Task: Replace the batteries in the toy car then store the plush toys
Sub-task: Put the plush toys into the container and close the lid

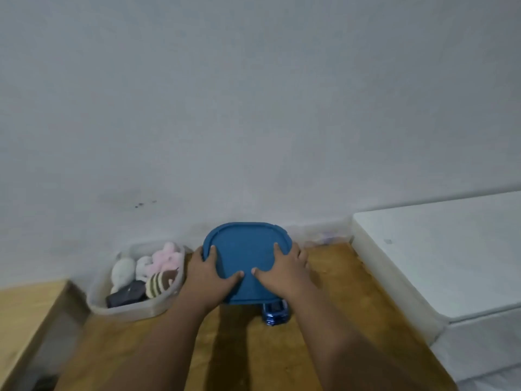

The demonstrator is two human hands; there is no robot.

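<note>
A blue lid (244, 249) is held above the wooden table (338, 292), near the wall. My left hand (210, 275) grips its left edge with the thumb on top. My right hand (284, 273) grips its right edge the same way. Under the lid's near edge a shiny blue toy car (275, 313) stands on the table, partly hidden. To the left sits a clear plastic box (135, 309) without a lid, holding several plush toys: a white one (123, 270), a pink one (166, 258), a brown striped one (160, 282) and a dark one (128, 297).
A white mattress-like block (439, 249) lies along the table's right side. A second wooden surface (25, 309) stands at the left, with a gap between it and the table. A pale wall (253, 108) closes off the back.
</note>
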